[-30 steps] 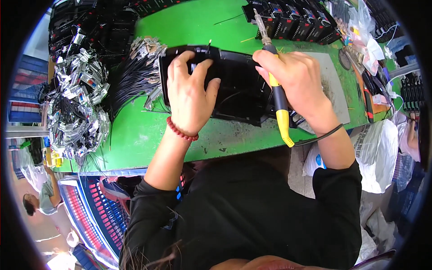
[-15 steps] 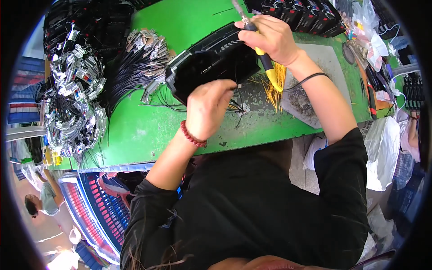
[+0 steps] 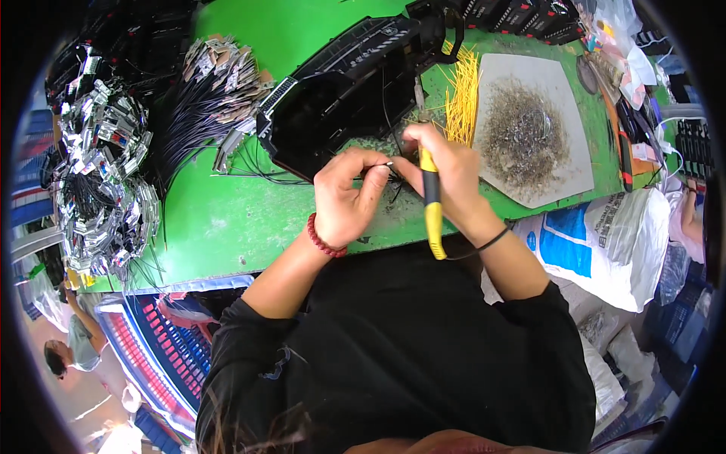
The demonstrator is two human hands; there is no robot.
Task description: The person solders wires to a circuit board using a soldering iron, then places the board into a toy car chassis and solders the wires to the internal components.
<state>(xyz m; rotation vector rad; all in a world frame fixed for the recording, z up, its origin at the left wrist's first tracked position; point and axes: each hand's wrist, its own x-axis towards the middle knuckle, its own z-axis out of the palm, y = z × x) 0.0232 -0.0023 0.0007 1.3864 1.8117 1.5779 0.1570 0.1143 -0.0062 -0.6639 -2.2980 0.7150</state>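
Observation:
My left hand (image 3: 348,189), with a red bead bracelet on its wrist, pinches a thin black wire (image 3: 387,106) near a small pale tip, between thumb and forefinger. My right hand (image 3: 460,172) is wrapped around the yellow and black handle of a soldering iron (image 3: 432,200). Its metal tip points away from me, toward the black plastic housing (image 3: 333,94). The right fingertips are close to the left ones; whether they also touch the wire is hard to see. The open housing lies tilted just beyond both hands, and the wire runs up across it.
A bundle of yellow wires (image 3: 461,94) lies beside a grey board (image 3: 578,151) covered in dark residue. To the left are black-wired parts (image 3: 223,79) and a heap of silvery connectors (image 3: 102,166). Black housings (image 3: 522,19) stand at the back right, and pliers (image 3: 624,155) lie near the right edge.
My right hand has brought the soldering iron down and toward me, from above the housing to beside my left hand. The housing has shifted slightly, and its far right end now shows.

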